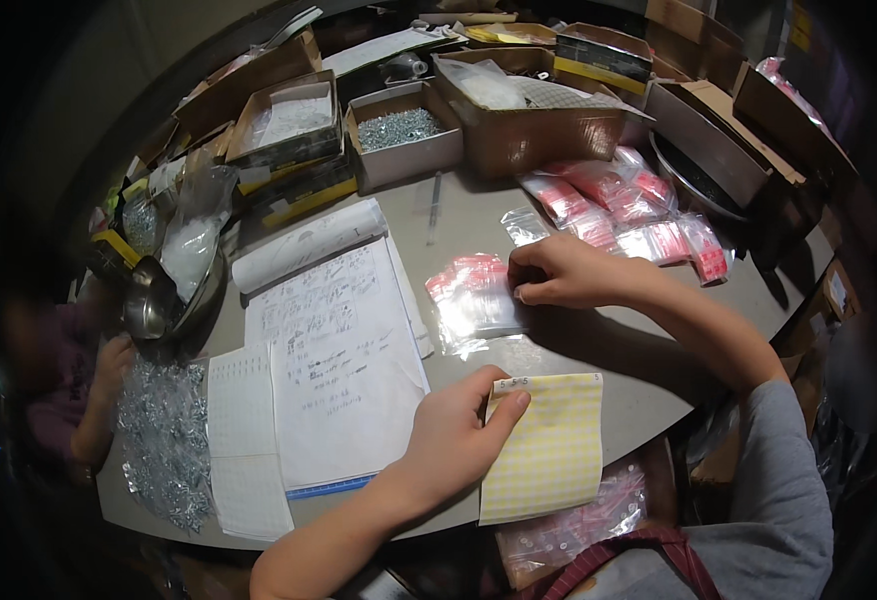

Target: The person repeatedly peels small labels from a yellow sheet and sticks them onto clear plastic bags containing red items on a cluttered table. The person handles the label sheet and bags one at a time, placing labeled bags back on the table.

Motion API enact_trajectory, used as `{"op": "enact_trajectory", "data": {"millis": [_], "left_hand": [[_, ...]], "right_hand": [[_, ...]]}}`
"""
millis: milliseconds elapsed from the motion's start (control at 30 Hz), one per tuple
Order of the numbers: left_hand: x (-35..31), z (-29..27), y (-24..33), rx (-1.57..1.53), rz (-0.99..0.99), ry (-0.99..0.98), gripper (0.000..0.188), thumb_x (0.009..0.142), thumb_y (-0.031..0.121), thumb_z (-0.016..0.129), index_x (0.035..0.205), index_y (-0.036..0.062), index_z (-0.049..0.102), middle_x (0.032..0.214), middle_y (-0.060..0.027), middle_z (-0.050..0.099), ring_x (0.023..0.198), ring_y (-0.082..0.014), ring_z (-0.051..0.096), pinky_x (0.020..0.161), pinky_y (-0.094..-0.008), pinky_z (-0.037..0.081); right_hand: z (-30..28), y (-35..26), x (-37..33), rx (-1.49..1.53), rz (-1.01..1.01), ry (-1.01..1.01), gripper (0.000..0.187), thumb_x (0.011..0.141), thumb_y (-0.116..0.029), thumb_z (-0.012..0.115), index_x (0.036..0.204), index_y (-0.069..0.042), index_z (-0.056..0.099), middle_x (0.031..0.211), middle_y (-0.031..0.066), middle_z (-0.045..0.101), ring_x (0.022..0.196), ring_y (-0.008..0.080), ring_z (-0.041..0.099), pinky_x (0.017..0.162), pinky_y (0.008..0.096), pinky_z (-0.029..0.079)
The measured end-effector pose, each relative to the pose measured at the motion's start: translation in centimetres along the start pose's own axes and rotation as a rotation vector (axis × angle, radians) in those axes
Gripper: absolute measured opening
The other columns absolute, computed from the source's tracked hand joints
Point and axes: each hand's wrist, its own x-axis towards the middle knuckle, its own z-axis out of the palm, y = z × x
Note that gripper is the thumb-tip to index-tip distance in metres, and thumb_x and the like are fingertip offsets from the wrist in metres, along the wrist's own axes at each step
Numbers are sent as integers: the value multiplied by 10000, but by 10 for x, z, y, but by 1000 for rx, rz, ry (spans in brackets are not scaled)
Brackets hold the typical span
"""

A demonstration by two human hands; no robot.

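My left hand [457,432] grips the top left corner of a yellow checked sheet of small labels [544,455], thumb on top, over the table's near edge. Farther off, my right hand [567,272] is closed, with thumb and fingertips pinched together. Whatever it holds, if anything, is too small to tell. Those fingertips are at the right side of a fanned stack of small clear zip bags with red tops [477,298]. Another clear bag [526,226] lies just beyond my right hand.
A notepad with handwriting [344,360] lies left of the bags. Bagged screws [167,440] and another person's hand [114,368] are at the far left. A box of small metal parts [404,130], a large carton [544,138] and red-and-clear bag bundles [619,205] line the back.
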Motion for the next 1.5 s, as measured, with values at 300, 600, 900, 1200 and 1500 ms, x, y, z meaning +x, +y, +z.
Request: {"op": "enact_trajectory", "data": {"millis": [300, 600, 900, 1200, 1500], "left_hand": [[-3, -4, 5, 54, -1, -24, 344, 976, 343, 662, 1080, 15, 673, 691, -177, 638, 582, -298, 630, 560, -392, 459], [-2, 1, -8, -87, 19, -18, 379, 1013, 342, 629, 1163, -5, 646, 732, -155, 675, 631, -215, 636, 604, -345, 480], [-7, -3, 3, -150, -45, -68, 291, 1025, 182, 616, 1248, -3, 646, 820, 15, 639, 732, -29, 520, 645, -224, 436], [-5, -1, -5, -170, -21, -57, 277, 1039, 181, 618, 1222, -21, 671, 835, 29, 648, 740, -35, 514, 653, -224, 436], [-4, -1, 2, -387, -65, -145, 307, 1070, 247, 551, 1149, -23, 675, 826, -57, 681, 725, -123, 641, 667, -298, 517]], "right_hand": [[-33, 1, -38, -209, 350, -263, 434, 872, -358, 805, 1005, 25, 651, 820, 147, 687, 802, 257, 682, 741, 387, 525], [2, -13, -16, 61, -18, 40, 287, 941, -279, 694, 1016, -9, 635, 911, 173, 688, 833, 291, 676, 740, 413, 527], [-4, 17, -34, -113, 184, 109, 339, 870, -242, 788, 1053, -9, 624, 928, 184, 689, 868, 339, 678, 765, 422, 519], [9, -37, -78, 160, -178, 172, 237, 935, -190, 741, 1019, 0, 627, 942, 139, 657, 869, 265, 662, 776, 375, 529], [40, -69, -81, -358, -503, 308, 335, 783, -147, 654, 1095, -29, 615, 1065, 140, 617, 980, 311, 604, 857, 420, 504]]}}
